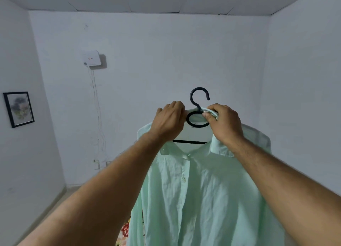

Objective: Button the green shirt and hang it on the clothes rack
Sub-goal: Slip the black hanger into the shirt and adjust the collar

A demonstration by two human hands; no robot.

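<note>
— Where do our hands stand?

— Our right hand (225, 124) pinches a fold of the collar (212, 113) between thumb and forefinger, just right of the neck of the hanger (197, 119). Our left hand (169, 120) is curled over the top of the collar on the other side of the hanger's ring. Its back faces us, so we cannot tell whether the fingers grip cloth alone or the hanger beneath it as well.

— And the shirt?

— The green shirt (203, 190) is held up in front of us on the dark hanger, the hook (200, 96) standing free above our hands and caught on nothing. The front placket is closed where we can see it, with the buttons (184, 179) lying down the middle, so we judge the buttoning done and the collar now being settled round the hanger's neck.

— What comes next?

— We take it that hanging is what remains. No clothes rack shows from here, so we would have to turn and find it. One hand should hold the hanger itself rather than cloth, and the hook should stay upright with its open side toward the rail.

— What lies below us?

— Only a scrap of floral fabric (125, 229) at the near left of the shirt's hem; what it covers is hidden.

— And the room?

— Pale walls and a panelled ceiling. On the far wall there is a white box (91, 58) with thin cables (96, 107) dropping to sockets (96, 163), and on the left wall a framed picture (18, 109).
</note>
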